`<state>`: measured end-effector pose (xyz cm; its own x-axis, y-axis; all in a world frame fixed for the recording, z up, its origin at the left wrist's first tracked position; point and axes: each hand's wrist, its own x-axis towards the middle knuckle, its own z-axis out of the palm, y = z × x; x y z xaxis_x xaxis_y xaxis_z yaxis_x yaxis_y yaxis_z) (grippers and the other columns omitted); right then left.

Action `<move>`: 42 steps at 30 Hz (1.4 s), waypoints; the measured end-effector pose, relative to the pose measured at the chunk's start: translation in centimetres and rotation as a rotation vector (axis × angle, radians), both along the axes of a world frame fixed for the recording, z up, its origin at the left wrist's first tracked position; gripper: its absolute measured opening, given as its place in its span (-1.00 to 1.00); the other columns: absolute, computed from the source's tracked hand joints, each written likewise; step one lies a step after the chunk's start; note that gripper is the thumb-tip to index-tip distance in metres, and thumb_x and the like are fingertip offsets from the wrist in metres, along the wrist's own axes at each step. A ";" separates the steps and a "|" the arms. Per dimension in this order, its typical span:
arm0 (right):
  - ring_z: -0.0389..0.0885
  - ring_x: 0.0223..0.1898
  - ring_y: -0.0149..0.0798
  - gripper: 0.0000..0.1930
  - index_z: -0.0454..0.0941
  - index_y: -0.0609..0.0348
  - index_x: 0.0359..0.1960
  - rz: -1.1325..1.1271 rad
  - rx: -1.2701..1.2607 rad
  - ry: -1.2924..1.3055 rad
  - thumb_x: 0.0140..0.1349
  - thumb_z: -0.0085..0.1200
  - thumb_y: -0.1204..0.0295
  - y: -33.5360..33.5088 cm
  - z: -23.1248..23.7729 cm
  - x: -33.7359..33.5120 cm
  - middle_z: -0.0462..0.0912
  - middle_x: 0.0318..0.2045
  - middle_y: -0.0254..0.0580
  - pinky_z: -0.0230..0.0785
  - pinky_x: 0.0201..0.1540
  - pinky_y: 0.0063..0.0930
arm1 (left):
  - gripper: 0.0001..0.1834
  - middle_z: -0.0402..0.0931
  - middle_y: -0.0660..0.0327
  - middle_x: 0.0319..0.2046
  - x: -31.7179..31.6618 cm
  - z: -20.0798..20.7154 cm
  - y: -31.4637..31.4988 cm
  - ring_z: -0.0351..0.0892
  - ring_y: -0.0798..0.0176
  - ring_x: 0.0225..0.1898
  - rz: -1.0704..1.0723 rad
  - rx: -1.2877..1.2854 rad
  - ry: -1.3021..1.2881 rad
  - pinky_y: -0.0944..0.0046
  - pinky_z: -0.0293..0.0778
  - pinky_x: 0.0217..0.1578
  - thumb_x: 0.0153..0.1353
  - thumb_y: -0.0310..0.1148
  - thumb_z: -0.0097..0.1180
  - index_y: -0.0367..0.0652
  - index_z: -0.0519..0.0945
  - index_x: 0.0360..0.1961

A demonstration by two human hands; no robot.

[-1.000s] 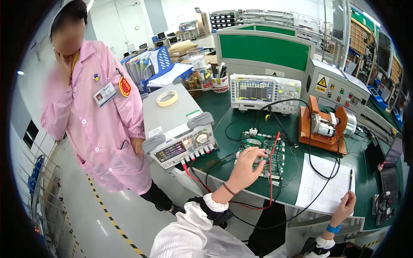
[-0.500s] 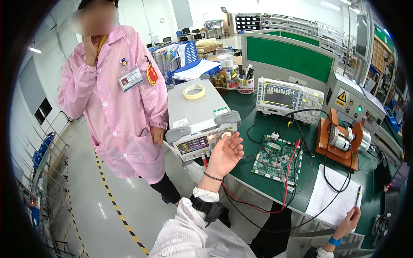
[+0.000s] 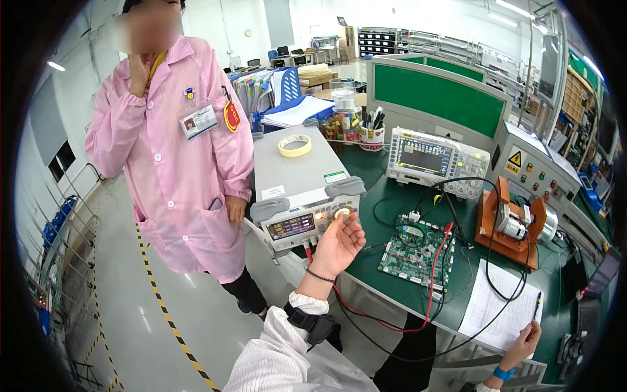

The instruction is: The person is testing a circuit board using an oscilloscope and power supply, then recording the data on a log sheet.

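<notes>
The left hand (image 3: 335, 250) reaches up to the lit round knob (image 3: 341, 213) on the benchtop power supply (image 3: 302, 186), fingers curled and loosely fanned; whether thumb and forefinger pinch the knob cannot be told. The step in hand looks like setting that knob, and turning it calls for a light fingertip hold and a steady wrist. The populated circuit board (image 3: 418, 258) lies to this hand's right. At the right hand (image 3: 522, 343), a pen (image 3: 539, 306) lies just beyond the fingertips on a gridded sheet (image 3: 485, 308); its grip is unclear.
</notes>
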<state>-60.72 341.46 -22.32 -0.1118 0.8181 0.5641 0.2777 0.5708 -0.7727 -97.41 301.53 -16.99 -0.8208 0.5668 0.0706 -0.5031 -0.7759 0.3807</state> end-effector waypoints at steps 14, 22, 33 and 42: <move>0.30 -0.43 -0.53 -0.81 0.51 0.28 -0.09 0.000 0.034 -0.017 0.41 -0.05 0.42 -0.1 -0.7 0.0 0.47 -0.41 -0.37 0.21 -0.42 -0.60 | -0.67 0.59 0.23 -0.43 0.7 0.6 -1.0 0.56 0.21 -0.31 -0.003 -0.112 -0.039 0.21 0.49 -0.19 0.39 -0.13 -0.05 -0.20 0.56 -0.15; 0.37 -0.46 -0.55 -0.88 0.53 0.28 -0.18 0.163 -0.033 0.061 0.33 -0.04 0.55 -0.2 1.6 1.2 0.49 -0.45 -0.38 0.26 -0.41 -0.66 | -0.76 0.52 0.19 -0.39 6.9 2.2 3.6 0.54 0.17 -0.28 -0.227 -0.274 0.236 0.19 0.48 -0.18 0.42 -0.29 -0.11 -0.20 0.47 -0.04; 0.44 -0.54 -0.48 -0.76 0.59 0.37 -0.38 0.182 -0.117 -0.442 0.17 0.20 0.36 6.6 12.0 6.4 0.55 -0.61 -0.24 0.31 -0.47 -0.55 | -0.74 0.54 0.13 -0.23 20.5 2.6 14.5 0.53 0.05 -0.15 0.088 -0.689 1.791 0.15 0.41 -0.13 0.05 -0.51 0.25 -0.20 0.55 -0.19; 0.68 -0.45 -0.08 -0.39 0.67 0.38 -0.44 0.237 -0.328 -1.138 0.02 0.25 -0.11 9.5 9.6 1.7 0.67 -0.55 0.05 0.51 -0.31 -0.35 | -0.50 0.34 -0.01 0.11 20.4 0.7 19.7 0.38 -0.03 0.10 0.126 -0.816 1.925 0.06 0.28 0.06 0.16 -0.14 0.24 -0.10 0.50 0.09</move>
<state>-59.02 350.92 -12.74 -0.5764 0.7960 -0.1850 0.8084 0.5222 -0.2716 -77.04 321.25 -16.34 -0.0564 0.8624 0.5031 0.8839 -0.1912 0.4268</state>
